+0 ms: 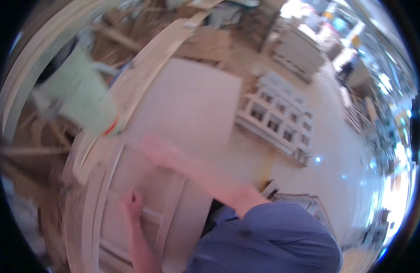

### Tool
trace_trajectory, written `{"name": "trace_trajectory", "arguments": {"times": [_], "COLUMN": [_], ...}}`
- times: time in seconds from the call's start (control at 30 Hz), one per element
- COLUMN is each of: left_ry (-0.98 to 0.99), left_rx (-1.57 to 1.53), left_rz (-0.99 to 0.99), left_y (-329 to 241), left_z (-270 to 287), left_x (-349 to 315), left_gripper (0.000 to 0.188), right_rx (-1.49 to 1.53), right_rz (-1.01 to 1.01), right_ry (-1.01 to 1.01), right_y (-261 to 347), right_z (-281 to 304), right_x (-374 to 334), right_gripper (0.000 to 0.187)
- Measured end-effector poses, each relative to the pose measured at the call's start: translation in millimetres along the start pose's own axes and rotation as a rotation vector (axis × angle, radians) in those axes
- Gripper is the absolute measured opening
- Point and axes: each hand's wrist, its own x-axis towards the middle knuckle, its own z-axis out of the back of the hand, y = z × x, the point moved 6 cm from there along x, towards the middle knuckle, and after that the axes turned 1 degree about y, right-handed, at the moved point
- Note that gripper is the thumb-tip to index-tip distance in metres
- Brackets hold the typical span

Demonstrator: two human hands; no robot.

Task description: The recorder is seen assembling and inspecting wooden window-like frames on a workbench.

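While the right hand (154, 150) is extending across the work from a blue-grey sleeve (273, 236), its blurred fingers are lying over or upon the near part of a large pale panel (196, 98); I cannot tell whether they are touching it, how far they are opening, or whether they are holding anything. The left hand (133, 203) is curling into a loose fist above a pale framed piece (172, 207), nearer the body, and blur is hiding whether it is gripping something. The panel is lying flat beyond both hands, its left edge running beside long wooden boards (151, 68). Left of these, a pale green bucket-like object (82, 93) with a red-orange mark is standing out near scattered wood scraps (121, 36). To the right, a stack of pale frames (276, 118) is resting on the floor (342, 191), with stacked panels (296, 54) sitting farther back.
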Motion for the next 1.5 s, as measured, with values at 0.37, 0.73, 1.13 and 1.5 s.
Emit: {"name": "trace_trajectory", "arguments": {"times": [0.37, 0.73, 1.13, 1.5], "left_ry": [-0.07, -0.177, -0.199, 0.143], "left_rx": [-0.019, -0.072, 0.006, 0.124], "left_rz": [-0.086, -0.168, -0.169, 0.07], "left_y": [-28, -40, 53, 29], "left_z": [15, 6, 36, 18], "left_x": [23, 49, -62, -8], "left_gripper": [0.008, 0.003, 0.015, 0.015], "right_rx": [-0.18, -0.263, -0.196, -0.108], "right_rz": [0.097, 0.113, 0.137, 0.14], "right_ry": [-0.312, -0.33, -0.33, -0.334], "right_y": [-6, -25, 66, 16], "right_z": [10, 32, -42, -13], "right_x": [-3, 5, -14, -4], "right_gripper": [0.028, 0.031, 0.046, 0.048]}}
